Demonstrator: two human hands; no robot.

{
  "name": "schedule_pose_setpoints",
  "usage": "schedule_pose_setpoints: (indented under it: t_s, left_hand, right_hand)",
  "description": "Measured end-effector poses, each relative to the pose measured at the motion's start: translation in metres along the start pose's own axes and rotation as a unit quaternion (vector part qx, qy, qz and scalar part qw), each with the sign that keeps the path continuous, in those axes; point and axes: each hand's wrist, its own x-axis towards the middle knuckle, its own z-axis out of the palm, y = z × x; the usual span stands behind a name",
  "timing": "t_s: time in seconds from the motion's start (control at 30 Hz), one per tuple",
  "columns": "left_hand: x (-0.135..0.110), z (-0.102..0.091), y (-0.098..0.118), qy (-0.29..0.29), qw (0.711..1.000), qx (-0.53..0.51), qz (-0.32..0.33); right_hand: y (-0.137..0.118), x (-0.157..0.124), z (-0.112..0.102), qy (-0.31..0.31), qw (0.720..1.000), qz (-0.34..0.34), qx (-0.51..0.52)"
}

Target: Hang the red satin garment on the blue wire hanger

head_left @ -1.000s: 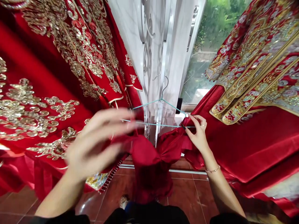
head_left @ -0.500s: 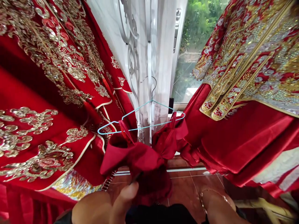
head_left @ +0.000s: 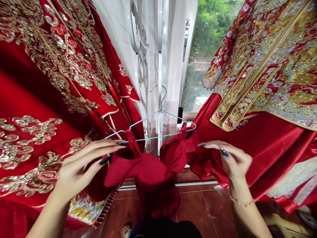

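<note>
Left hand half-spread, right hand loosely curled; neither visibly grips anything. Straps may slip off the slim hanger if tugged unevenly.

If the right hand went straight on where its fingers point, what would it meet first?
Probably the red dress hanging from the light-blue hanger: the right hand points at its side edge, though depth is unclear.
</note>
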Motion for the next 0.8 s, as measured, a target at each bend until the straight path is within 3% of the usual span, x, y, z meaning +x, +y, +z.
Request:
schedule_pose_setpoints:
  t_s: [0.1, 0.23, 0.4, 0.5, 0.63, 0.8]
  left_hand:
    - [0.0, 0.013, -0.005, 0.016, 0.999, -0.038, 0.033]
    - [0.0, 0.023, -0.014, -0.04, 0.995, 0.011, 0.086]
    - [-0.004, 0.024, -0.026, -0.04, 0.997, 0.001, 0.072]
    - [-0.001, 0.017, -0.037, -0.062, 0.993, -0.012, 0.102]
    - [0.004, -0.003, -0.057, -0.12, 0.987, 0.019, 0.105]
    - [0.013, -0.017, -0.081, -0.151, 0.984, 0.076, 0.055]
  right_hand:
    - [0.035, 0.021, -0.007, -0.124, 0.986, -0.005, -0.115]
    - [0.075, 0.036, -0.012, -0.289, 0.938, 0.035, -0.189]
    - [0.099, 0.05, -0.011, -0.35, 0.901, 0.043, -0.254]
    - [0.103, 0.055, -0.014, -0.4, 0.882, 0.033, -0.245]
    - [0.11, 0.056, -0.029, -0.394, 0.87, 0.057, -0.291]
    - [0.115, 0.071, -0.049, -0.277, 0.916, 0.069, -0.282]
